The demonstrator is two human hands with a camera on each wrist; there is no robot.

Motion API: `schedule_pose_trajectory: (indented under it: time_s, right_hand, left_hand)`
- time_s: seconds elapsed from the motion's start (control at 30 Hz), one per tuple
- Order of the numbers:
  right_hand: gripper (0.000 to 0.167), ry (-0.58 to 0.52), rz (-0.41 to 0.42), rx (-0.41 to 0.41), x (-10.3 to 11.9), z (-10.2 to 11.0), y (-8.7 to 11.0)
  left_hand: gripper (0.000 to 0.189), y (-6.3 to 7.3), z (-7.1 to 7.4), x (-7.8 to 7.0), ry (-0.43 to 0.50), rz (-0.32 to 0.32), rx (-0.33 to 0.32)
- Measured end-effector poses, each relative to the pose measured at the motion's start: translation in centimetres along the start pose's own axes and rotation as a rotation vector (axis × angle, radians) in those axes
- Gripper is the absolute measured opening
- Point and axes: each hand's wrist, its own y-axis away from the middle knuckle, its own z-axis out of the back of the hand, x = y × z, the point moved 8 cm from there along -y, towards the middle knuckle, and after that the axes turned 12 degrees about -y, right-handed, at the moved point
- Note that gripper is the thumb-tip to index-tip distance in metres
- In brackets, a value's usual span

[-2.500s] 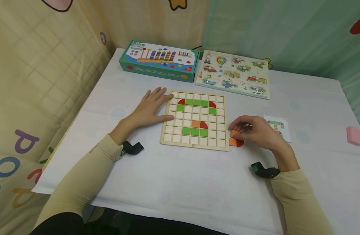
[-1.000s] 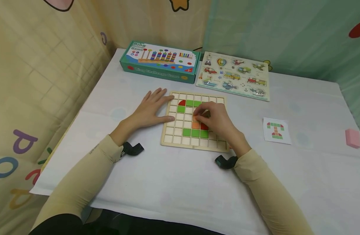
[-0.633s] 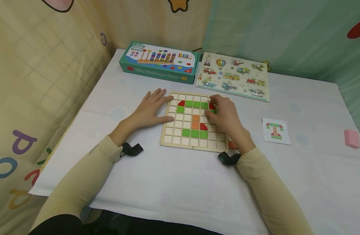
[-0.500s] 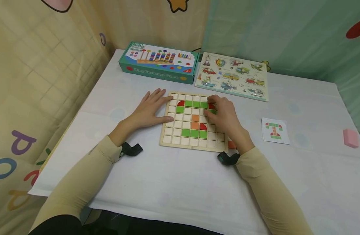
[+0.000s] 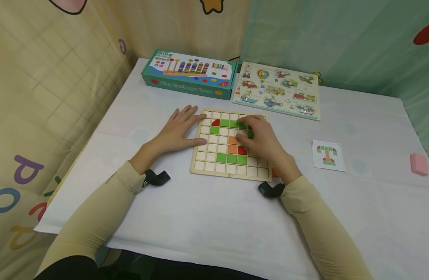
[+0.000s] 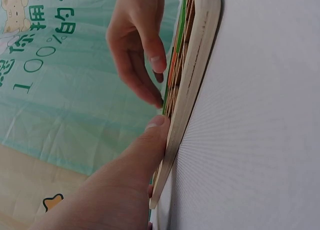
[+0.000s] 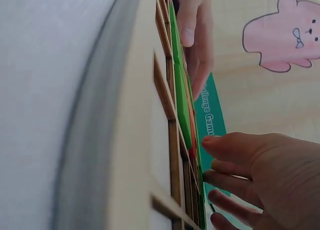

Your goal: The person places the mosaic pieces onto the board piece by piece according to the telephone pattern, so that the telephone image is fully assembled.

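A wooden grid board (image 5: 231, 175) lies flat on the white table. My left hand (image 5: 177, 132) rests on its left edge with fingers spread. My right hand (image 5: 265, 140) hovers over the board's right part, thumb and fingers apart, with nothing seen between them. Left of its thumb, an upper orange square tile (image 5: 232, 140) sits in the grid above a lower orange square tile (image 5: 232, 149). Beside the lower one is a red quarter-circle tile (image 5: 242, 150). Several green square tiles (image 5: 231, 158) form a row below. The right hand partly covers the upper right tiles.
Loose tiles (image 5: 275, 172), mostly hidden by my right wrist, lie at the board's right edge. A pattern card (image 5: 329, 155) and a pink block (image 5: 419, 164) lie farther right. Behind stand a green game box (image 5: 190, 83) and a picture puzzle (image 5: 277, 91).
My right hand has carried an orange tile from beside the board into the grid and let it go. It then moved right, and lately slightly back left. My left hand stays put.
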Motion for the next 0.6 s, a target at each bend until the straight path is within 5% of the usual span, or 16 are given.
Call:
schedule_pose_trajectory:
  time_s: [0.27, 0.6]
  right_hand:
    - [0.042, -0.031, 0.093, 0.057, 0.9, -0.9, 0.1]
    - [0.041, -0.083, -0.023, -0.023, 0.0, 2.3, 1.7]
  left_hand:
    - [0.090, 0.1, 0.2, 0.1, 0.006, -0.002, -0.007]
    - [0.091, 0.1, 0.0, -0.1, 0.004, 0.003, 0.005]
